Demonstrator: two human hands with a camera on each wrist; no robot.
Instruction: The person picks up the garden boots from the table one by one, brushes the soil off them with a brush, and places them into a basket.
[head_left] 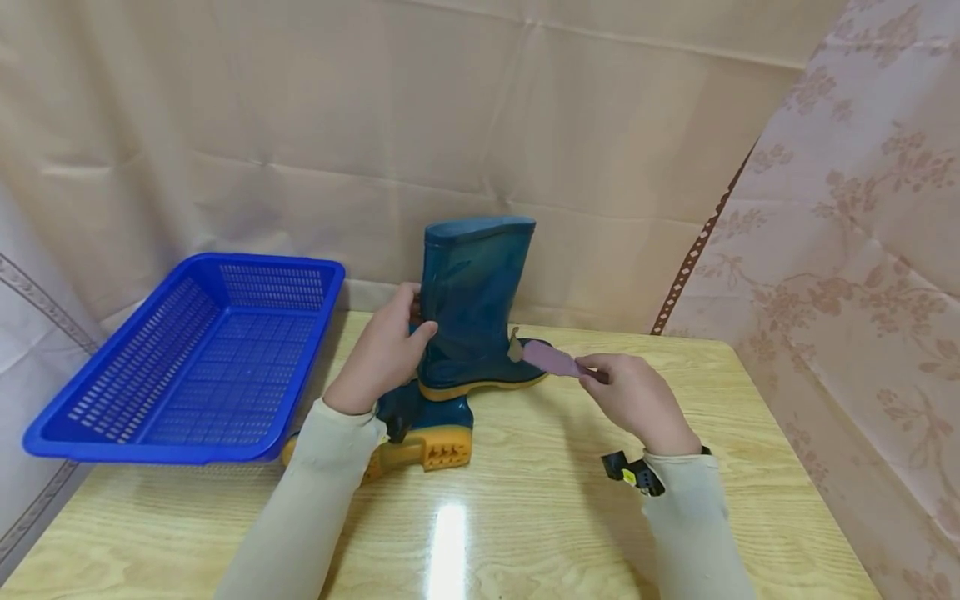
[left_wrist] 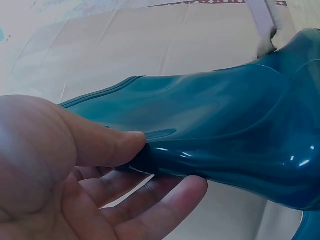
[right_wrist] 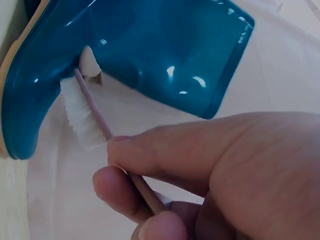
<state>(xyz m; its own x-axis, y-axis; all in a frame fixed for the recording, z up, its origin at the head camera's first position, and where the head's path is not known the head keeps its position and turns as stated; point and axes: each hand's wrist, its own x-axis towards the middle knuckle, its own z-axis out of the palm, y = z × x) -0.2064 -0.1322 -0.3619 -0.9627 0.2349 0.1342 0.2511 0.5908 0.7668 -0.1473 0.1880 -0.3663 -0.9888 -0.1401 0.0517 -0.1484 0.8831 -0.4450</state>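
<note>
A teal rubber boot (head_left: 476, 292) with a yellow sole edge stands upright in the head view, toe to the right. My left hand (head_left: 390, 346) holds the back of its shaft, thumb on the near side and fingers behind, as the left wrist view also shows. My right hand (head_left: 637, 396) pinches the thin handle of a mauve-backed brush (head_left: 550, 358) with white bristles (right_wrist: 82, 112). The brush head is at the bend between shaft and toe. At its tip is a small tan piece (right_wrist: 90, 65) whose kind I cannot tell.
A second teal boot (head_left: 448, 412) lies on its side below the upright one, its yellow heel towards me. To the left stands a blue plastic basket (head_left: 225, 367). The wooden table (head_left: 540, 517) meets a beige curtain (head_left: 360, 125) behind and patterned cloth (head_left: 862, 250) at right.
</note>
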